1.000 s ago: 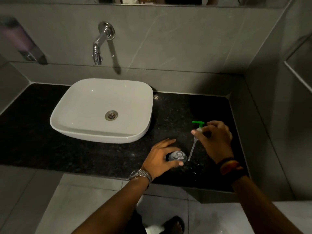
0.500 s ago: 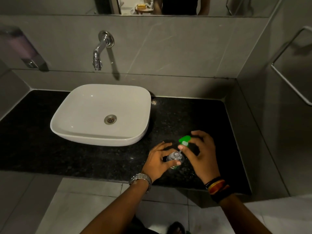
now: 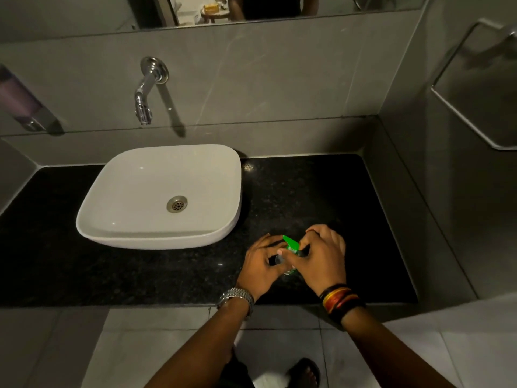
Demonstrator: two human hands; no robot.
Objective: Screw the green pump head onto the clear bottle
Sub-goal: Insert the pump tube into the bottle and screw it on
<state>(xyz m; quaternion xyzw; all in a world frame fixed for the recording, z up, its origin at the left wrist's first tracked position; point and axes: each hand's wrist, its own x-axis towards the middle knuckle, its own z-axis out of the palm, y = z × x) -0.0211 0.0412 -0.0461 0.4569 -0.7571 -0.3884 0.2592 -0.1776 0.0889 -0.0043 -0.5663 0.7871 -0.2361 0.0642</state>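
Note:
The clear bottle (image 3: 279,259) stands on the black counter (image 3: 321,197), mostly hidden between my hands. My left hand (image 3: 258,264) wraps around its left side. The green pump head (image 3: 291,243) sits on top of the bottle, its spout pointing up and left. My right hand (image 3: 321,259) pinches the pump head at its collar from the right. The pump's tube is out of sight, down inside the bottle. How far the collar is seated on the neck I cannot tell.
A white basin (image 3: 223,191) stands left of the hands, below a chrome wall tap (image 3: 145,99). A soap dispenser (image 3: 22,105) hangs on the far left wall. A metal rail (image 3: 461,116) runs along the right wall. The counter's front edge lies just below my wrists.
My right hand brought the pump head left and down, and its tube went into the bottle. The head now sits on the bottle's mouth. My left hand stayed on the bottle.

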